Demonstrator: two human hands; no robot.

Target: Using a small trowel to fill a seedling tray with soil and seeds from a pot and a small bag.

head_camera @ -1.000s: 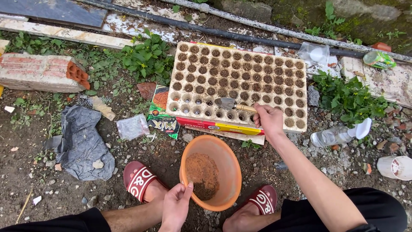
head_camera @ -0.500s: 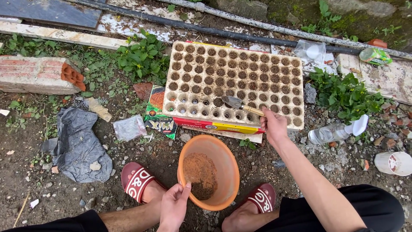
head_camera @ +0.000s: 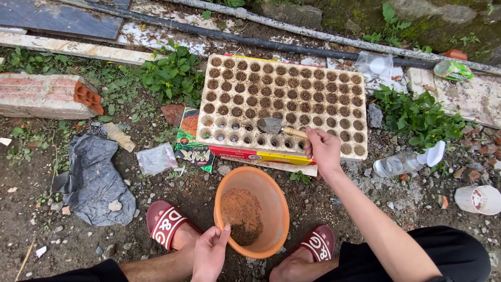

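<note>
A pale seedling tray [head_camera: 334, 89] with many small cells lies on the ground in front of me; most cells hold soil, while several in the near-left rows are bare. My right hand [head_camera: 323, 149] grips a small trowel [head_camera: 271, 125] by its wooden handle, the metal blade over the tray's near rows. My left hand [head_camera: 209, 253] holds the near rim of an orange bowl [head_camera: 274, 209] with brown soil in it, tilted between my feet in red slippers.
A red brick [head_camera: 47, 94] and a grey plastic bag [head_camera: 94, 177] lie at the left. Green snack packets [head_camera: 193, 141] sit beside the tray. A clear plastic bottle [head_camera: 396, 164] and a white cup [head_camera: 477, 198] lie at the right. Pipes run along the back.
My right hand has shifted the trowel slightly left along the tray's near rows. The left hand stays on the bowl's rim.
</note>
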